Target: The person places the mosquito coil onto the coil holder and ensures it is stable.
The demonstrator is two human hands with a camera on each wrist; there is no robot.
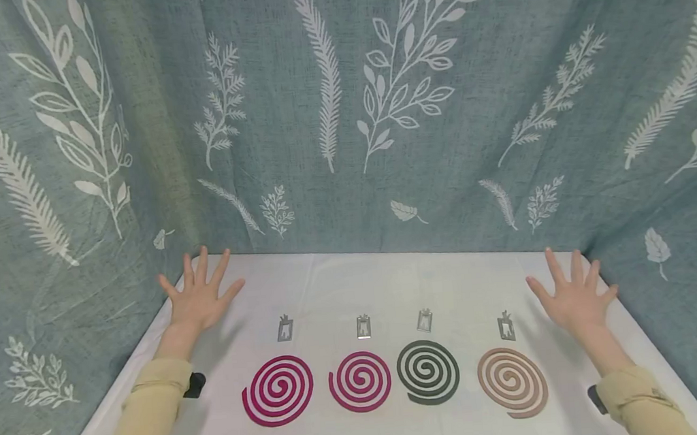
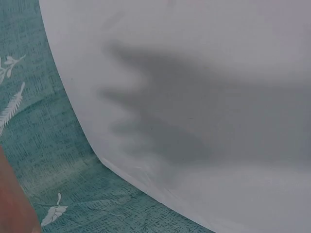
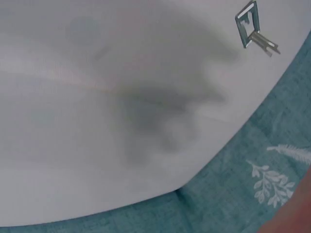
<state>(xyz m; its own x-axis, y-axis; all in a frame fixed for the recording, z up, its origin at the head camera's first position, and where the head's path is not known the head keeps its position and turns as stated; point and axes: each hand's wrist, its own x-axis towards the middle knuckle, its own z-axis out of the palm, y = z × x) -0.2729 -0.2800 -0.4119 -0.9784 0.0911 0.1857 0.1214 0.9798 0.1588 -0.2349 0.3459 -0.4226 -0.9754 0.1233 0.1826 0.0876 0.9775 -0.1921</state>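
My left hand (image 1: 200, 303) is held with fingers spread at the far left of the white table, holding nothing. On the far right, my right hand (image 1: 576, 302) is likewise spread and holds nothing. Between the forearms lie several mosquito coils in a row: a magenta coil (image 1: 280, 387), a smaller-looking magenta coil (image 1: 361, 380), a dark green coil (image 1: 427, 370) and a tan coil (image 1: 510, 379). Behind each coil is a small metal coil stand, such as the left stand (image 1: 286, 322) and the right stand (image 1: 505, 320). One metal stand (image 3: 263, 41) also shows in the right wrist view.
A white cloth (image 1: 384, 276) covers the table. Teal curtains (image 1: 347, 204) with white leaf prints rise along the back and both sides. Hand shadows fall on the cloth in both wrist views. Each wrist wears a black camera, like the left one (image 1: 196, 384).
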